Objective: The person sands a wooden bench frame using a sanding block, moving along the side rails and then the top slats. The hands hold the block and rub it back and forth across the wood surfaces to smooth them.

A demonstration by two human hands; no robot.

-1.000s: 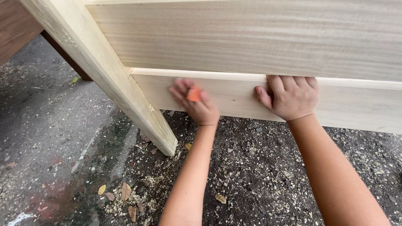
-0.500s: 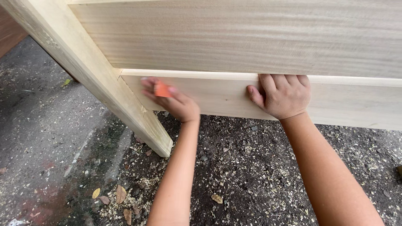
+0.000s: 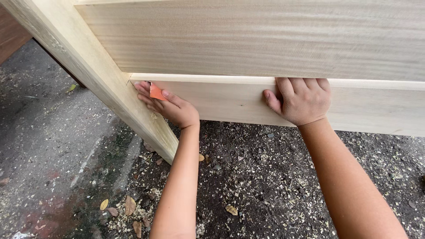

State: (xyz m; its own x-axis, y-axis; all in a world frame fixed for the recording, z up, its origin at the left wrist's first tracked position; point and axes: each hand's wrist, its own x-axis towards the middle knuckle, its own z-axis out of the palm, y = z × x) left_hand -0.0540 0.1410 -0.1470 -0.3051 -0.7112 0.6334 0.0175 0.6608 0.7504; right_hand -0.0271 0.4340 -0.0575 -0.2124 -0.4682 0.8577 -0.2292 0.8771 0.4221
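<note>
A pale wooden frame stands on the ground, with a wide panel above a lower rail and a slanting post on the left. My left hand presses a small orange piece of sandpaper against the rail, right in the corner where it meets the post. My right hand rests further right, fingers hooked over the rail's top ledge and thumb flat on its face.
Dark ground under the frame is strewn with sawdust and a few dry leaves. Grey concrete spreads to the left. A dark brown wooden board shows at the top left.
My left hand has slid the orange sandpaper leftward along the rail, from mid-rail to the corner by the post. My right hand has kept its grip on the rail's ledge.
</note>
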